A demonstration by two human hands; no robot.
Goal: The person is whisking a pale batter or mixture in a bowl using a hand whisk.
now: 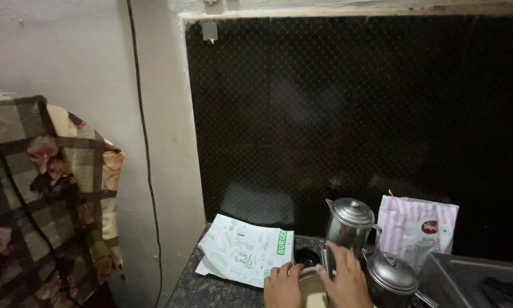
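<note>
Presently both hands sit low at the bottom edge of the head view, on a round steel container (312, 287) that rests on the dark stone counter (211, 291). Left hand (283, 285) lies against the container's left rim, fingers curled over the edge. Right hand (345, 279) lies across its right side, fingers spread and pressed flat on the rim or lid. Neither hand is clenched; both are laid on the container, but whether either actually grips it I cannot tell, since the frame cuts off the wrists and the lower half of the vessel.

Judged state of work: the container stands on the counter, not lifted, and its top looks pale and partly covered by the hands. Whether it is open or closed is not resolvable. Handling appears to be at an early stage.

Surroundings, moving outward: a small dark round object (308, 256) just behind the container. A tall steel jug with knobbed lid (350, 225) stands just behind the right hand. A lidded steel pot (390, 276) sits close to the right, nearly touching the right hand. Behind it leans a pink-and-white striped packet (416, 225). A white paper bag with green print (246, 250) lies flat to the left. A steel tray (473, 274) occupies the far right corner. A checked floral cloth (45, 188) hangs at left, beside a black cable (145, 142) on the wall. The pot and jug crowd the right side.
</note>
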